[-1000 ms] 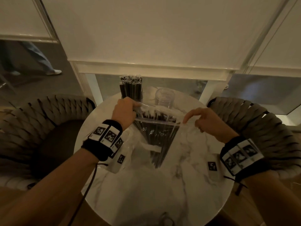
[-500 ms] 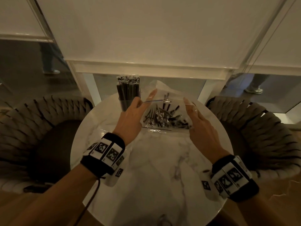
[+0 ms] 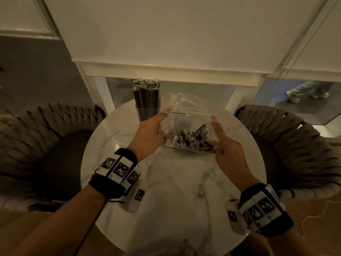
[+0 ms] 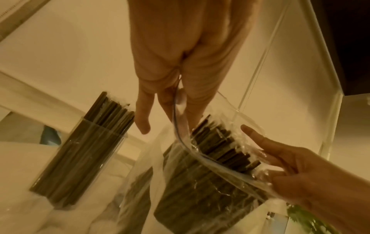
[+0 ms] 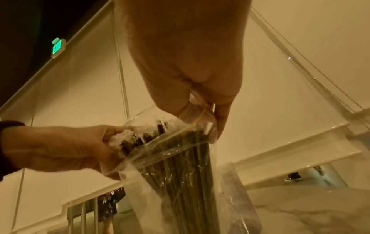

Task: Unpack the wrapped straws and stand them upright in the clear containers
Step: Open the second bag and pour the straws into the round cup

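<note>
The head camera is looking forward and down from above onto the round marble bench [image 3: 166,191], taking in both forearms. Each wrist camera is sitting close and low, looking up along its own hand past the fingers. All three views are sharing the clear bag of straws [image 3: 186,130] [image 4: 200,158] [image 5: 176,158].

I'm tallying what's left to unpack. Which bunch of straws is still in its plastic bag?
The bunch in the clear bag held between left hand and right hand; the other bunch already stands upright in a clear container behind.
</note>
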Tool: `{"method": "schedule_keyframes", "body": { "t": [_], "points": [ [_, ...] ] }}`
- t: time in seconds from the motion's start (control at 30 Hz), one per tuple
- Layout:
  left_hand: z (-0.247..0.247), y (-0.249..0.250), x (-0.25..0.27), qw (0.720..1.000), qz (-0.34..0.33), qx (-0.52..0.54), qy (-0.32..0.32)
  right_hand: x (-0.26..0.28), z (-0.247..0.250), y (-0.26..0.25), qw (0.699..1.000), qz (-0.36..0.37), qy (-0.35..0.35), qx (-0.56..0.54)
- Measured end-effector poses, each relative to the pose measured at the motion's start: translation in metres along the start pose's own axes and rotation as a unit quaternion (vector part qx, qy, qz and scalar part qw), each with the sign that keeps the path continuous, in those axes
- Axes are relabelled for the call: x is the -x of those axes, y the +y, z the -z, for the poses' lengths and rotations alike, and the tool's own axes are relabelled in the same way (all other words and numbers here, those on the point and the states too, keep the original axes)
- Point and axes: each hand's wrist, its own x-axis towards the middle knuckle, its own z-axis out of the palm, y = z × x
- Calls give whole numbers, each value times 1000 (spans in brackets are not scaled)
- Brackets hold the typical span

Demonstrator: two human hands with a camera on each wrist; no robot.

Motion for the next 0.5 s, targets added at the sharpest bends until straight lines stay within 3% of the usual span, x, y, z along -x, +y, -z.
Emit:
{"method": "schedule_keyframes", "body": {
  "t": [0.13,0.33,0.5],
  "points": [
    [-4,-8,-2,992,58,84,-78,-1,-1,2,997,-26,-3,-76],
    [-15,-21,0,965,140,144,-171,-2,-11,17,957,-132,-82,-246],
    [-19,-32,6,943,189,198,-188,3,-12,30,873,-215,-206,-387]
  ]
}}
